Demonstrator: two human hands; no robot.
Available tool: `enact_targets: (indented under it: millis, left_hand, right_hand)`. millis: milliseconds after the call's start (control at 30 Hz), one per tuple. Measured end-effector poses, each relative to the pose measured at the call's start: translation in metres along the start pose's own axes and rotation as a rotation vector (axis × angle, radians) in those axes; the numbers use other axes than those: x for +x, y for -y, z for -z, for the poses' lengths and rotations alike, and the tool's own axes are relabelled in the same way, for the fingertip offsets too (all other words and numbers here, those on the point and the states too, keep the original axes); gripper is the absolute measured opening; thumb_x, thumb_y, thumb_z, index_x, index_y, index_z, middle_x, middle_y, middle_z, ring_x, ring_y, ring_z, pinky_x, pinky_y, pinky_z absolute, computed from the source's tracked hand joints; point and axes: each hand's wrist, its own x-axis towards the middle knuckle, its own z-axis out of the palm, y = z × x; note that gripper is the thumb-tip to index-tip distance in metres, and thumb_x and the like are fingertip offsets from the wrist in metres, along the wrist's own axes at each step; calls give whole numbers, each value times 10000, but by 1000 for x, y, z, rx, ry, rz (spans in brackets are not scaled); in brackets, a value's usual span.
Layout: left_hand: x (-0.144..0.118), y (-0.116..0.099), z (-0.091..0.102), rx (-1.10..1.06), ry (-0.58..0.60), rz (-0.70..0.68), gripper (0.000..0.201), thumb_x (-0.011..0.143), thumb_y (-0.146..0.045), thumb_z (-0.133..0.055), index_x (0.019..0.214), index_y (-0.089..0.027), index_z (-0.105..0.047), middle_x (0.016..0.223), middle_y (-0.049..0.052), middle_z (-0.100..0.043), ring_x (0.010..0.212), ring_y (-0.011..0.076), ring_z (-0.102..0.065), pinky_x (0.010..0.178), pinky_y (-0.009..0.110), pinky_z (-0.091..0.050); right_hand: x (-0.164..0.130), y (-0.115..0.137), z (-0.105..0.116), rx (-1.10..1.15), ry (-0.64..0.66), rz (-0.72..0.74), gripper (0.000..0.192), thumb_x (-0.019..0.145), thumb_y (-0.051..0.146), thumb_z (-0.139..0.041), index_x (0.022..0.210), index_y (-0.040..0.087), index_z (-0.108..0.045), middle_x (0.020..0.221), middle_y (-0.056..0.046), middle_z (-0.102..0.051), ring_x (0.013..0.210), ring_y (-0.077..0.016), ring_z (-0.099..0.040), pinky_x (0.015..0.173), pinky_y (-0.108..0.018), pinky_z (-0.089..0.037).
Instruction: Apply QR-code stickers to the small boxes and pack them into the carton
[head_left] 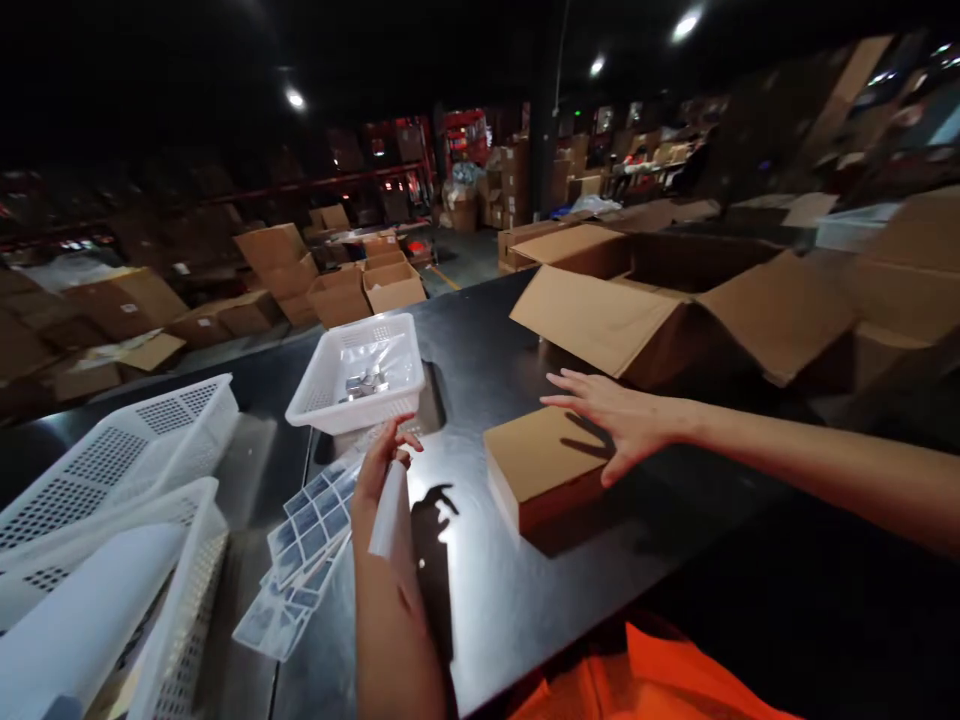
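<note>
My right hand [607,410] is spread with its fingers apart over the right side of a small closed cardboard box [544,455]. The box lies on the dark metal table [480,600]; whether the palm touches it I cannot tell. To the left, my left hand [386,455] is raised with its fingers curled round a narrow white sheet [390,508] that hangs along the wrist. Beneath and beside that forearm lie several clear sheets [319,520] with dark square patches, overlapping on the table.
Behind my left hand stands a white basket [352,415] with small clear bags in it. More white baskets [217,395] stand at the left, one holding a large white roll [97,610]. A large open carton [600,310] is at the back right. Stacked cartons [274,260] stand beyond the table.
</note>
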Motion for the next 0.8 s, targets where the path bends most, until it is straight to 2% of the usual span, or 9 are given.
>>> enact_targets:
  millis: [67,133,200,267,367,467,600,700,800]
  left_hand:
    - [-15,-2,-3,104,66,62,559,814,-625,-694,1208,-229,-700,761,1,-716,498,85,-470,501,221,-360]
    - [-32,4,-13,217,111,129,529,756,-590,-767,1119,-205,-745,778,43,-758,542,121,-537,527,238,-374]
    - [-49,15,-28,304,108,167,514,714,-563,-809,1062,-187,-763,797,80,-779,663,188,-644,582,264,-421]
    - [-64,30,-47,352,87,166,528,701,-551,-818,1063,-171,-759,863,116,-794,822,251,-713,676,305,-482]
    - [-79,51,-74,370,61,113,518,734,-551,-786,1084,-172,-739,1047,143,-790,1043,288,-721,872,358,-524]
    - [-86,65,-92,403,14,72,500,746,-528,-786,1110,-191,-718,1128,123,-769,1116,287,-692,971,375,-504]
    - [-86,74,-96,439,-23,64,472,763,-496,-787,1133,-213,-712,1105,85,-767,1101,268,-686,983,369,-498]
    - [-89,76,-94,429,-17,51,398,789,-478,-769,1087,-219,-726,1099,67,-771,1114,252,-690,969,344,-510]
    - [-93,79,-93,433,-32,51,461,785,-488,-779,1157,-224,-710,1125,65,-765,1119,251,-690,957,336,-510]
  right_hand:
    - [21,-8,-9,-63,155,27,1444,433,666,-912,1636,130,-319,1703,-295,-153,1553,-562,-121,1207,-716,-142]
    - [34,-5,-21,-94,198,65,1392,460,621,-898,1635,156,-315,1639,-286,-296,1492,-522,-295,1189,-674,-211]
    - [36,8,-32,-115,155,65,1319,475,599,-881,1612,179,-360,1503,-250,-466,1346,-461,-476,1145,-630,-297]
    - [26,27,-41,-115,90,-34,1282,489,679,-851,1585,182,-410,1371,-234,-561,1201,-439,-568,1077,-622,-367]
    - [3,57,-48,-83,50,-261,1189,577,850,-722,1523,166,-499,1264,-262,-622,1094,-462,-629,973,-624,-443]
    - [-10,73,-44,-51,84,-318,1088,624,841,-708,1464,167,-548,1252,-266,-650,1056,-449,-671,881,-545,-515]
    - [-3,68,-36,-29,154,-291,1054,618,848,-721,1413,172,-573,1180,-222,-709,1008,-403,-703,816,-441,-538]
    - [5,64,-30,-3,193,-286,1068,635,859,-711,1448,185,-549,1122,-191,-734,1012,-389,-706,841,-429,-533]
    - [12,56,-16,45,235,-301,966,738,801,-694,1453,165,-566,1140,-169,-725,1033,-365,-701,870,-428,-529]
